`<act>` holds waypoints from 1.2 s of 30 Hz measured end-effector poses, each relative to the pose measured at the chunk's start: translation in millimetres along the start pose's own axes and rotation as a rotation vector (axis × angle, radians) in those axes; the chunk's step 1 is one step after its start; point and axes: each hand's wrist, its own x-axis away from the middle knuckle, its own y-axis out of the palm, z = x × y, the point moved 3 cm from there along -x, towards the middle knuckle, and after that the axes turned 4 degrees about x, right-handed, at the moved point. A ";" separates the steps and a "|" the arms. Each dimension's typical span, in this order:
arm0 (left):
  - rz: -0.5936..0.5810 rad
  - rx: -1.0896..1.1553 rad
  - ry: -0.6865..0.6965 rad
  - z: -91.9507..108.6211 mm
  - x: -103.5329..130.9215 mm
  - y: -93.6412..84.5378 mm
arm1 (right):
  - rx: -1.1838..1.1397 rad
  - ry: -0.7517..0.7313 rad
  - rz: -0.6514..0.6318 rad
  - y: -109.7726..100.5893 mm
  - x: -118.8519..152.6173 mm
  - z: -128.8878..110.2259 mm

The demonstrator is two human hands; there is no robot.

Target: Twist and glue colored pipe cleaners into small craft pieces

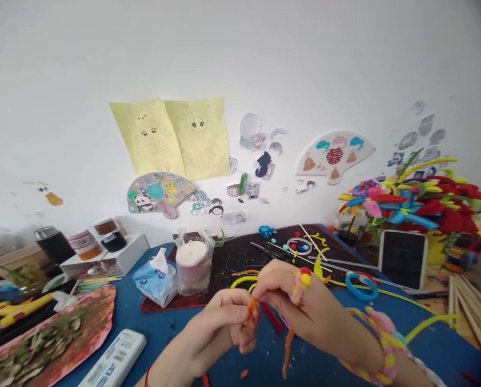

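Note:
Close together over the blue tabletop, my left hand and my right hand both pinch an orange pipe cleaner. Its bunched part shows between my left thumb and fingers, while my right fingertips grip it just above. An orange strand hangs below my right hand; whether it is the same piece I cannot tell. My right hand wears a pink-and-yellow ring with a red top, and a braided pipe-cleaner bracelet circles the wrist. Behind the hands lie a yellow stem and a red one.
A dark mat carries scissors, beads and yellow stem pieces. Left stand a tissue pack and a bagged white tub. Right are a blue pipe-cleaner coil, a phone-like device, wooden sticks and pipe-cleaner flowers.

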 end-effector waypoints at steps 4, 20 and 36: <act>0.007 0.020 0.013 -1.5 -0.4 -0.1 | 0.027 -0.006 0.005 0.3 0.9 -1.9; 0.003 0.052 0.135 -3.4 0.2 3.4 | 0.050 0.009 0.060 3.4 -0.6 -4.8; -0.021 0.178 0.287 7.3 6.5 17.9 | 0.068 -0.083 0.127 -3.3 2.1 -19.4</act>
